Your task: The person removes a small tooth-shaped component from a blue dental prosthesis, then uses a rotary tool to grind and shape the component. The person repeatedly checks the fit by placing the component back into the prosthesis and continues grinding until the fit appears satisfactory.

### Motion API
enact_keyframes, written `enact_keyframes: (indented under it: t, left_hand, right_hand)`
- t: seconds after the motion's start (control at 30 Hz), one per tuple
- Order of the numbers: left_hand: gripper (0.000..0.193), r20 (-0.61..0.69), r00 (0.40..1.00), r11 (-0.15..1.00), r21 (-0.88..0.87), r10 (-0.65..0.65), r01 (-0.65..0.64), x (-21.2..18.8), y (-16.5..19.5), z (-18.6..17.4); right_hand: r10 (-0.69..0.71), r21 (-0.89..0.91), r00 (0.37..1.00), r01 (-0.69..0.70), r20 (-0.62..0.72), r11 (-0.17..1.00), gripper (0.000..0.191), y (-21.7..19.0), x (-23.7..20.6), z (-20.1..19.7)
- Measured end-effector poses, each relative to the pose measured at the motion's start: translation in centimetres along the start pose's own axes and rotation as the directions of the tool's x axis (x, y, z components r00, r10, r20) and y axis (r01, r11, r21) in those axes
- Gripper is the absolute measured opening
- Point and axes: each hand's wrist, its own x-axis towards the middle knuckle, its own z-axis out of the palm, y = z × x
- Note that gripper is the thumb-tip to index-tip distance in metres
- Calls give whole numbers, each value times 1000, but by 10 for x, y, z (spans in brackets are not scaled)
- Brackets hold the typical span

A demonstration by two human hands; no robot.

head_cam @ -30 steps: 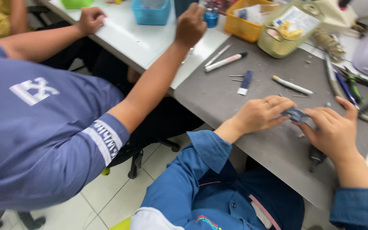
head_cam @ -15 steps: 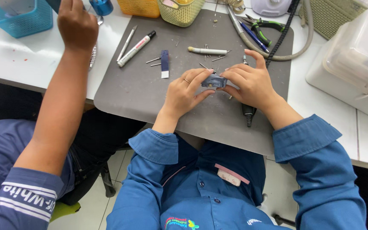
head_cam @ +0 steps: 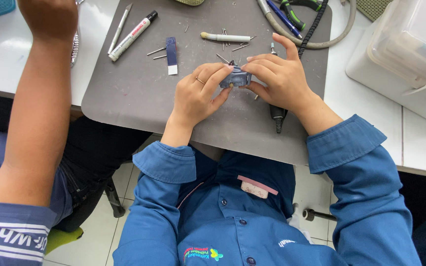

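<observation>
From my feed, both hands meet over a grey mat (head_cam: 139, 93). My left hand (head_cam: 196, 96) curls its fingers around one end of a small blue-grey piece (head_cam: 236, 78), thumb underneath, and my right hand (head_cam: 281, 79) pinches the other end with thumb and forefinger, the remaining fingers lifted. The piece sits between the two sets of fingertips, just above the mat; what exactly it is I can't quite make out, since the fingers cover most of it. Under the right palm lies a dark handpiece (head_cam: 277, 116), its tip pointing toward me. Just beyond the fingertips lies a pale stick tool (head_cam: 225, 37), and off to the left of my left hand a small blue strip (head_cam: 171, 54) and a white marker (head_cam: 132, 35). A co-worker's arm (head_cam: 38, 103) reaches alongside, well left of my hands.
</observation>
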Motion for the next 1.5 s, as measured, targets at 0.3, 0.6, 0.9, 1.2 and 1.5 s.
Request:
enact_keyframes:
  t: [0.3, 0.6, 0.9, 1.2, 1.5]
  left_hand:
    - [47, -23, 999, 999, 36, 38, -37, -2, -1, 3]
    - [47, -38, 995, 991, 101, 93, -89, -5, -2, 5]
    - [46, -61, 987, 978, 157, 150, -139, -6, -2, 6]
    - [53, -79, 994, 994, 88, 74, -67, -1, -10, 2]
    - [64, -63, 998, 1000, -13, -15, 14, 4, -14, -1]
  right_hand:
    - [-30, -1, 1000, 29, -1, 1000, 34, 1, -1, 1]
    - [-34, -10, 999, 34, -13, 999, 34, 2, -4, 3]
    - [-68, -29, 996, 66, -57, 997, 26, 2, -5, 2]
    - [-14, 4, 999, 14, -35, 1000, 30, 4, 6, 6]
    - [105, 165, 994, -105, 8, 981, 21, 8, 8, 11]
